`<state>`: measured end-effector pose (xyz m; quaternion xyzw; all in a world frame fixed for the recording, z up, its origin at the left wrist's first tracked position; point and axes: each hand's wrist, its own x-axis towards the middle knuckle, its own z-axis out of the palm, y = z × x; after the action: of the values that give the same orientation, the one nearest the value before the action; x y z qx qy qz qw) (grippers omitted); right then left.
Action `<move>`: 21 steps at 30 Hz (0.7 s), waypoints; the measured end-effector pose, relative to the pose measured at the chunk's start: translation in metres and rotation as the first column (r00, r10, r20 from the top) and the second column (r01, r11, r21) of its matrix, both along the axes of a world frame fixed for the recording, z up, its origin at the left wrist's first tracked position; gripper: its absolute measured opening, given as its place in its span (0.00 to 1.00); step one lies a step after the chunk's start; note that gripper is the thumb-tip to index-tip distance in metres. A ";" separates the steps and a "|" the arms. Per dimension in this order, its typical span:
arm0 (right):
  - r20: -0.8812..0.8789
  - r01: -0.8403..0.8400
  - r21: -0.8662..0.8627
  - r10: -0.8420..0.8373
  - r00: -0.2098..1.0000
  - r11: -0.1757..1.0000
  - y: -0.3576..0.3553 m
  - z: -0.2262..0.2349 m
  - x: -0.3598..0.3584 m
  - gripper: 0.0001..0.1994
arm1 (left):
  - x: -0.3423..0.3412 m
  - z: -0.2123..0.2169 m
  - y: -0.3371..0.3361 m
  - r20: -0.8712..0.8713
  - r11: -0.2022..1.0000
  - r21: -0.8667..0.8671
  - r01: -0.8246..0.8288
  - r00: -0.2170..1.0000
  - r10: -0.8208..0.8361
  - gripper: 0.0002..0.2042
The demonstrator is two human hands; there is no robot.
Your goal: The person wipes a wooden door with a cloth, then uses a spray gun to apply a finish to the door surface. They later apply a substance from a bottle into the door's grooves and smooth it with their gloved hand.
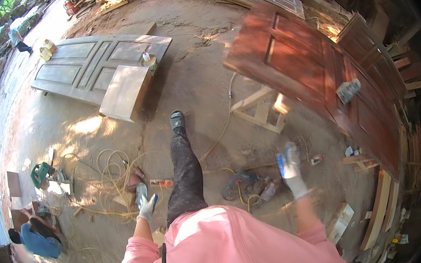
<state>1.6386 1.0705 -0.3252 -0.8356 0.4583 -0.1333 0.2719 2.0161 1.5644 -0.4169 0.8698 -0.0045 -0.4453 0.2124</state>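
Observation:
My left hand (147, 207), in a white glove with blue parts, hangs beside my left thigh with the thumb apart from the fingers. A pale grey shape (141, 190) shows at its fingertips; whether they touch it I cannot make out. Just beyond lies a reddish-brown power tool (134, 179) on the ground. Out to the right, my right hand (291, 166), gloved alike and slightly blurred, has its fingers stretched out and nothing visible in them. Nearest to it are a small red-and-white item (317, 159) and a blue-grey power tool (245, 182) on the ground.
Ahead left, a panelled wooden door (75, 63) lies raised, with a wooden board (124, 92) against it. A reddish door (289, 44) bearing a can (349, 91) leans over a wooden frame (260, 113) at right. Yellow hoses (108, 169) loop across the floor. A person (38, 239) crouches at left.

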 end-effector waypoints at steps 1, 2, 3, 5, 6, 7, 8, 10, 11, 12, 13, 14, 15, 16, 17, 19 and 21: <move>0.034 -0.122 -0.140 0.128 0.991 0.983 -0.016 0.028 0.036 0.35 | 0.049 -0.072 0.018 0.096 0.959 -0.279 -0.041 0.993 0.071 0.51; -0.006 -0.075 -0.142 0.075 0.997 0.987 -0.030 0.062 0.065 0.34 | 0.090 -0.088 -0.022 0.136 0.918 -0.395 -0.040 0.986 0.102 0.49; -0.045 -0.024 -0.146 0.017 0.999 0.989 -0.046 0.092 0.098 0.34 | 0.131 -0.098 -0.064 0.172 0.863 -0.505 -0.021 0.977 0.125 0.48; 0.021 0.010 -0.282 -0.005 1.000 0.959 -0.078 0.121 0.144 0.33 | 0.207 -0.055 -0.198 -0.237 0.687 -0.613 -0.391 0.920 0.312 0.46; 0.005 0.042 -0.316 -0.043 0.999 0.948 -0.100 0.133 0.196 0.33 | 0.257 -0.063 -0.246 -0.295 0.645 -0.637 -0.421 0.907 0.300 0.45; -0.011 0.046 -0.335 -0.052 0.999 0.941 -0.124 0.137 0.261 0.33 | 0.308 -0.091 -0.276 -0.296 0.656 -0.620 -0.431 0.903 0.313 0.44; -0.077 0.022 -0.334 -0.050 0.996 0.942 -0.149 0.136 0.320 0.33 | 0.350 -0.122 -0.305 -0.310 0.662 -0.596 -0.455 0.890 0.333 0.42; -0.208 -0.018 -0.316 -0.051 0.977 0.949 -0.207 0.093 0.390 0.33 | 0.418 -0.152 -0.394 -0.324 0.631 -0.594 -0.499 0.866 0.381 0.42; -0.259 -0.040 -0.294 -0.039 0.965 0.955 -0.232 0.068 0.421 0.34 | 0.456 -0.181 -0.425 -0.371 0.632 -0.557 -0.538 0.843 0.391 0.41; -0.349 -0.075 -0.281 -0.029 0.937 0.957 -0.249 0.048 0.438 0.35 | 0.483 -0.199 -0.460 -0.434 0.624 -0.499 -0.602 0.797 0.421 0.42; -0.395 -0.085 -0.317 -0.050 0.917 0.945 -0.255 0.035 0.450 0.35 | 0.514 -0.206 -0.502 -0.483 0.601 -0.462 -0.652 0.753 0.446 0.42; -0.438 -0.102 -0.352 -0.068 0.897 0.930 -0.256 0.032 0.453 0.35 | 0.539 -0.215 -0.535 -0.558 0.538 -0.456 -0.709 0.699 0.447 0.42; -0.480 -0.118 -0.388 -0.091 0.872 0.914 -0.256 0.032 0.455 0.36 | 0.560 -0.226 -0.563 -0.631 0.474 -0.443 -0.761 0.640 0.437 0.43; -0.435 -0.015 -0.330 -0.138 0.890 0.944 -0.254 0.038 0.467 0.36 | 0.580 -0.240 -0.585 -0.663 0.420 -0.411 -0.809 0.582 0.471 0.43; -0.392 0.088 -0.267 -0.191 0.900 0.960 -0.252 0.041 0.479 0.37 | 0.598 -0.254 -0.603 -0.690 0.363 -0.380 -0.851 0.522 0.502 0.43; -0.378 0.110 -0.257 -0.205 0.903 0.960 -0.253 0.040 0.479 0.38 | 0.622 -0.285 -0.631 -0.732 0.222 -0.314 -0.923 0.384 0.562 0.43; -0.402 0.146 -0.248 -0.239 0.884 0.958 -0.254 0.040 0.486 0.39 | 0.641 -0.314 -0.646 -0.754 0.049 -0.246 -0.968 0.223 0.618 0.44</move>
<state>2.1242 0.8164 -0.2857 -0.8186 0.5709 -0.0208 0.0600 2.6567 0.9183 -0.7312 0.4155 0.3820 -0.3837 0.7309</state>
